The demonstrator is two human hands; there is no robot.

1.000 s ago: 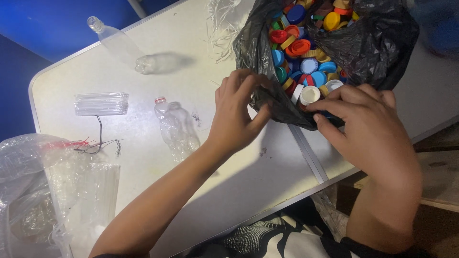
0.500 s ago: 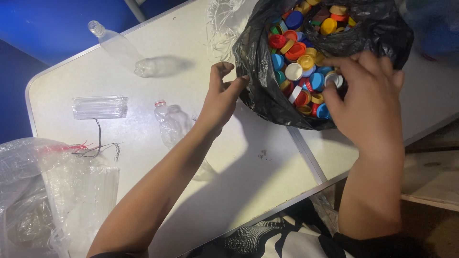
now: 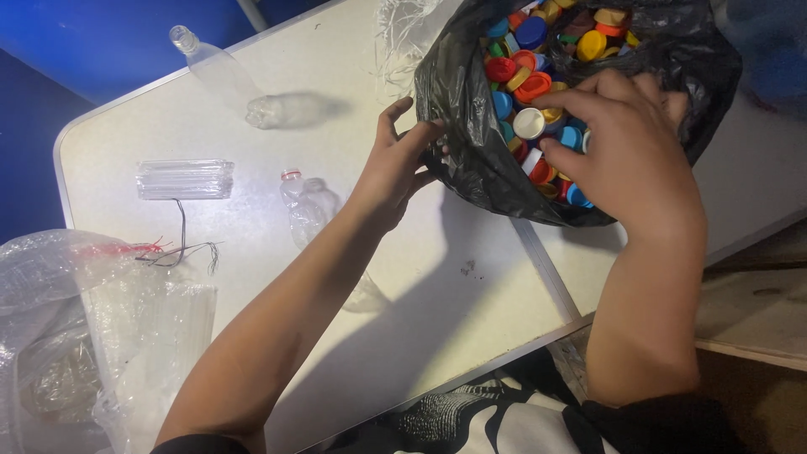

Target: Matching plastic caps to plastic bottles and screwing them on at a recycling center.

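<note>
Item: black plastic bag of mixed bottle caps, lying open on the white table, upper right of the view.

Change noted: a second ago both hands gripped the bag's near edge; the right hand has since gone over the rim into the caps. The bag is thus open wide enough for picking to go on inside it.

Left hand: thumb and fingers pinching the bag's left rim, holding the mouth apart.

Right hand: fingers curled down among the caps, tips beside a white cap; whether any cap is gripped cannot be told.

Surroundings: one clear plastic bottle lying at the table's far edge; a crushed clear bottle just beside the left forearm; a flat stack of clear strips; thin wires; crumpled clear plastic sheeting at lower left.

Obstructions: the bag's slack folds droop over part of the caps; the crushed bottle lies close under the left arm.
</note>
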